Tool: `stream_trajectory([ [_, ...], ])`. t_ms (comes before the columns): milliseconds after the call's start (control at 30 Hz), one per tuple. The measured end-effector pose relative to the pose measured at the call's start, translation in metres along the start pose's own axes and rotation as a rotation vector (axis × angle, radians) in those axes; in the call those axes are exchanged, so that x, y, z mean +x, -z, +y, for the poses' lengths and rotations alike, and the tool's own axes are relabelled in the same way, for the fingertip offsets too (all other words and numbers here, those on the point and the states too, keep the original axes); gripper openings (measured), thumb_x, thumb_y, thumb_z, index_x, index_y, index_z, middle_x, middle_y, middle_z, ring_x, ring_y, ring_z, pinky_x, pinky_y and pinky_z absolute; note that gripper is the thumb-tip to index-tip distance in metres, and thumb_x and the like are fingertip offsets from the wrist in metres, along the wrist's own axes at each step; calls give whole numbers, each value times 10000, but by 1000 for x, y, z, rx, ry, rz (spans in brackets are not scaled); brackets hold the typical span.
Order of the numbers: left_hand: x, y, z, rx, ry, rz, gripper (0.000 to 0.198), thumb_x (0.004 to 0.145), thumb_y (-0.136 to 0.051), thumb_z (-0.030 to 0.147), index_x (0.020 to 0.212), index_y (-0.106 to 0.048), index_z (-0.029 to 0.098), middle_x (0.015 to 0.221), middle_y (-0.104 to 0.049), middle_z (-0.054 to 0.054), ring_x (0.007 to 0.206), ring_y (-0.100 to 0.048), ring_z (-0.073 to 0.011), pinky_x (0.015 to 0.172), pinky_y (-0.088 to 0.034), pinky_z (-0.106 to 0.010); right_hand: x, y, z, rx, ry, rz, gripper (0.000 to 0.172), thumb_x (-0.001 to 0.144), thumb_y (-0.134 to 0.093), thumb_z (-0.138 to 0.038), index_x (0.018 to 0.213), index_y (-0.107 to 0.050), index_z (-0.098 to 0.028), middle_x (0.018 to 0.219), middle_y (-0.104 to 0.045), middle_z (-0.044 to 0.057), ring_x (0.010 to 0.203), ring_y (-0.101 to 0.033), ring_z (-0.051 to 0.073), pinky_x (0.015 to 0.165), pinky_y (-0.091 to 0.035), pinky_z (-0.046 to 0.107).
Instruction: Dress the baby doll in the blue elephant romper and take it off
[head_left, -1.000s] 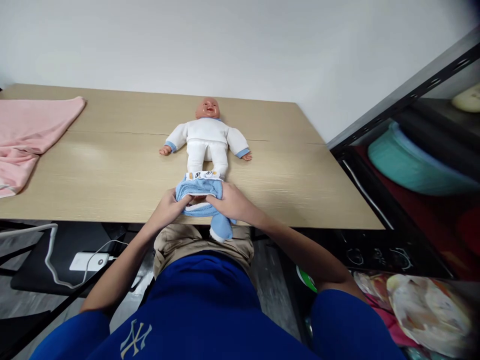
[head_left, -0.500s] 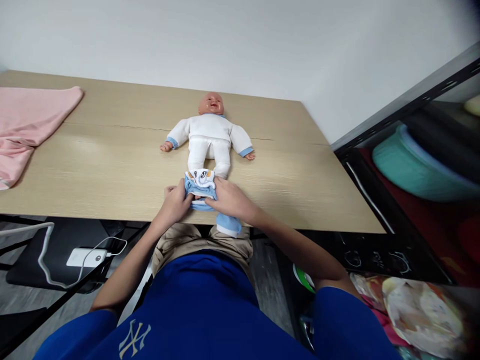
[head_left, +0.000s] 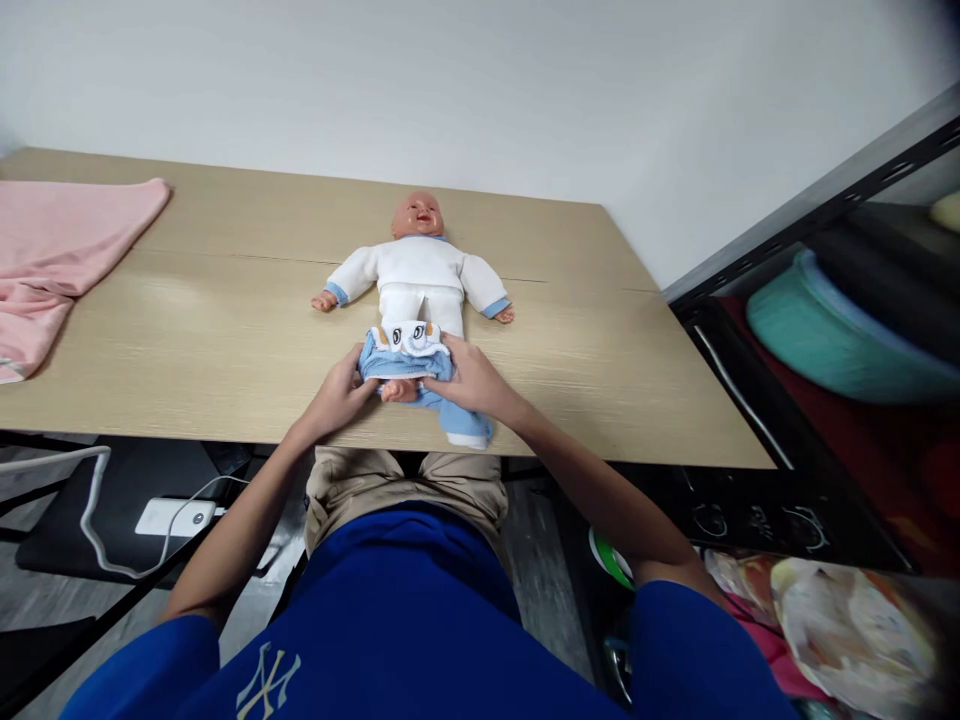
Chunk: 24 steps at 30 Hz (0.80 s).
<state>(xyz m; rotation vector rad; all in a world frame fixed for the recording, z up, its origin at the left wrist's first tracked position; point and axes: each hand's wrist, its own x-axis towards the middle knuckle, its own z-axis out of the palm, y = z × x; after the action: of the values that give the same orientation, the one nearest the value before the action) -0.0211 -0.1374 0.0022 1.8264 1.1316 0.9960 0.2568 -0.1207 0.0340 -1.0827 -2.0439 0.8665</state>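
Observation:
A baby doll (head_left: 420, 262) in a white top with blue cuffs lies on its back, head toward the wall. Bunched around its lower legs are blue-and-white baby pants (head_left: 409, 362) with an animal face on them. My left hand (head_left: 339, 392) grips the garment's left edge, and my right hand (head_left: 476, 382) grips its right edge. One bare doll foot (head_left: 399, 390) pokes out through the cloth between my hands. A loose blue leg with a white cuff hangs toward the table edge below my right hand. The doll's other foot is hidden.
The doll rests on a wooden table (head_left: 225, 350) against a white wall. Pink cloth (head_left: 75, 240) lies at the left. To the right, a shelf holds a teal basin (head_left: 847, 330). A white power bank (head_left: 175, 517) with a cable sits below the table on the left.
Both hands have moved up the doll's legs with the pants and spread slightly apart. The doll's foot now shows through the cloth, and the loose pant leg has shifted onto the table.

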Motion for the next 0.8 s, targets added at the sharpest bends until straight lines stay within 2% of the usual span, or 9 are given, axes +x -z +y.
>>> stream_trajectory([
  [100, 15, 17, 2, -91, -37, -94, 368, 1049, -701, 467, 1251, -750, 163, 1359, -790, -166, 1262, -720, -290, 1169, -561, -457, 12, 14, 8, 37, 31, -93, 499, 925, -907, -440, 1347, -781, -205, 1350, -841, 136, 1247, -772, 366, 1160, -605, 560],
  [233, 43, 36, 2, -177, -2, -300, 407, 978, -835, 512, 1181, -806, 161, 1185, -842, -132, 1078, -772, -268, 983, -642, -402, 32, 28, 11, 96, -41, -260, 593, 871, -965, -618, 1261, -836, -190, 1241, -872, 120, 1172, -798, 367, 1132, -628, 575],
  [333, 56, 46, 2, -196, 51, -396, 421, 895, -944, 469, 1167, -816, 173, 1132, -841, -116, 1028, -784, -270, 908, -660, -384, 36, 35, 11, 104, -82, -246, 729, 814, -1020, -604, 1390, -801, -215, 1362, -848, 126, 1277, -776, 380, 1198, -603, 599],
  [433, 59, 52, 1, -281, 74, -426, 521, 864, -984, 460, 1276, -792, 205, 1237, -825, -125, 1110, -788, -284, 949, -669, -393, 27, 45, 19, 169, -91, -251, 692, 881, -971, -597, 1441, -769, -245, 1419, -826, 105, 1324, -760, 368, 1208, -599, 571],
  [533, 58, 54, -1, -304, 85, -393, 447, 972, -876, 542, 1253, -783, 207, 1227, -814, -124, 1133, -773, -277, 984, -653, -399, 14, 56, 37, 318, -131, -285, 599, 920, -925, -614, 1354, -779, -228, 1321, -827, 92, 1254, -772, 322, 1117, -633, 471],
  [667, 62, 52, -3, -190, 109, -321, 455, 1014, -782, 626, 1154, -721, 197, 1114, -786, -105, 1020, -737, -252, 904, -612, -387, 6, 64, 63, 468, -202, -229, 607, 836, -979, -659, 1198, -764, -222, 1192, -812, 77, 1168, -769, 288, 1022, -628, 387],
  [733, 67, 50, 2, -42, 53, -191, 474, 1011, -759, 635, 1172, -701, 193, 1174, -770, -118, 1038, -704, -254, 938, -589, -404, 7, 62, 70, 532, -212, -182, 617, 787, -1009, -672, 1115, -722, -235, 1149, -796, 61, 1149, -758, 277, 1010, -618, 370],
  [800, 74, 48, 14, 138, -41, -49, 489, 1023, -724, 631, 1248, -703, 197, 1309, -754, -138, 1171, -662, -288, 1056, -557, -446, 9, 57, 72, 608, -212, -135, 627, 767, -1019, -673, 1060, -657, -253, 1106, -764, 38, 1125, -741, 261, 996, -612, 356],
])
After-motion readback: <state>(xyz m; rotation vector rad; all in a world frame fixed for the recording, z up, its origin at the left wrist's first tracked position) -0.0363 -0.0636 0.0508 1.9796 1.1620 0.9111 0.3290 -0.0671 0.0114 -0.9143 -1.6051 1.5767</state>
